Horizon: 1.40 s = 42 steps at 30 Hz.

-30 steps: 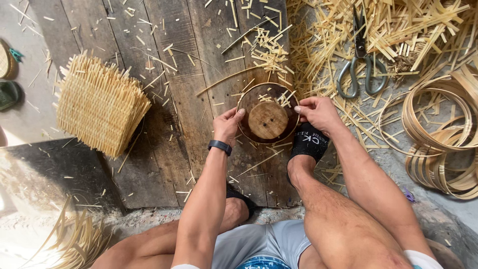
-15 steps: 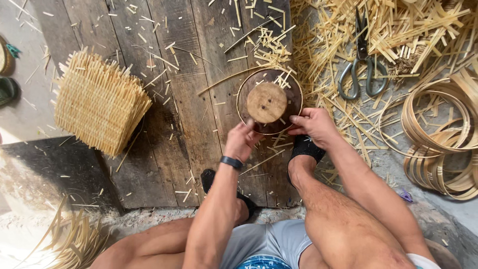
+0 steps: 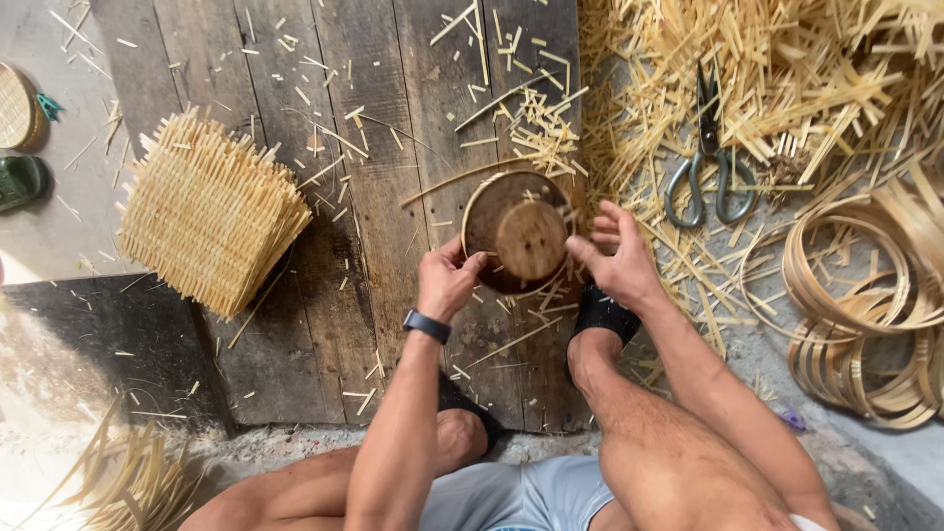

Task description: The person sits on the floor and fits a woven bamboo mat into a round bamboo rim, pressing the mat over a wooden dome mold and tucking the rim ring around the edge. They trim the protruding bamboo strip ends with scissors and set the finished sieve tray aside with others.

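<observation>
Head view looks straight down on a round dark-brown wooden mould with a raised pale wooden disc at its centre and a thin pale bamboo band around its rim, held between two bare hands above weathered grey floor planks. The left hand, with a dark watch at the wrist, grips the near-left edge of the mould: its thumb and fingers are closed on the rim. The right hand sits at the right edge with its fingers spread apart and only loosely curled, their tips just touching or just beside the band; whether they press on it cannot be told.

Judging by its look, the mould is stiff, solid and moderately light, easy to turn by the rim. The bamboo band looks thin and springy, likely to slip off if squeezed unevenly, so the firm wooden rim under it is the safer place to grip, with hands on opposite sides.

Beyond the right fingertips lie grey-handled scissors among loose bamboo offcuts. Further right of that hand sit coiled bamboo hoops. Well to the left of the left fingers rests a stack of square woven bamboo mats.
</observation>
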Available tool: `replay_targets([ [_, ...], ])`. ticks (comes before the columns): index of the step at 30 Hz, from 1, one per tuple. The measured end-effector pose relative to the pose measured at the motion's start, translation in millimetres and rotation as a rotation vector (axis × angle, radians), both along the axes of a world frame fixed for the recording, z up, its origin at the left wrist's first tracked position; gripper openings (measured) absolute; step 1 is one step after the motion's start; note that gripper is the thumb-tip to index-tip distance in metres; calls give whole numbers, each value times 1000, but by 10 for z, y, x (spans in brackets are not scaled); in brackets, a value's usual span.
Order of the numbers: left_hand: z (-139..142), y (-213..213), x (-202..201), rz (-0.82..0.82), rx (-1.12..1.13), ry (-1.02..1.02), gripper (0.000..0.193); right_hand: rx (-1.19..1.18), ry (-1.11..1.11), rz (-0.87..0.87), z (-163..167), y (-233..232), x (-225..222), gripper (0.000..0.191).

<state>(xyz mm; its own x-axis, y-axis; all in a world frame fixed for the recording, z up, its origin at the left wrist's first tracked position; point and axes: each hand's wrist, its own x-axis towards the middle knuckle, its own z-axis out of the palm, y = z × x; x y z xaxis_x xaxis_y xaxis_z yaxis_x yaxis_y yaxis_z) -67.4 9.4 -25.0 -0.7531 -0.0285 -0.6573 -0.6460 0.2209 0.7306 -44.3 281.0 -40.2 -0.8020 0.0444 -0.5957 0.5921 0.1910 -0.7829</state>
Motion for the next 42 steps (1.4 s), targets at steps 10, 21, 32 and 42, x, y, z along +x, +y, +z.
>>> replay_targets([
  [10, 417, 654, -7, -4, 45, 659, 52, -585, -118, -340, 337, -481, -256, 75],
  [21, -483, -250, -452, 225, -140, 203, 66, -1105, -86, -151, 445, -9, -255, 52],
  [32, -297, -1155, -1121, -476, -609, -260, 29, -907, -15, -260, 177, 485, -48, 46],
  [42, -258, 9, -869, 23, 262, -312, 42, -956, -114, -123, 303, -32, -217, 61],
])
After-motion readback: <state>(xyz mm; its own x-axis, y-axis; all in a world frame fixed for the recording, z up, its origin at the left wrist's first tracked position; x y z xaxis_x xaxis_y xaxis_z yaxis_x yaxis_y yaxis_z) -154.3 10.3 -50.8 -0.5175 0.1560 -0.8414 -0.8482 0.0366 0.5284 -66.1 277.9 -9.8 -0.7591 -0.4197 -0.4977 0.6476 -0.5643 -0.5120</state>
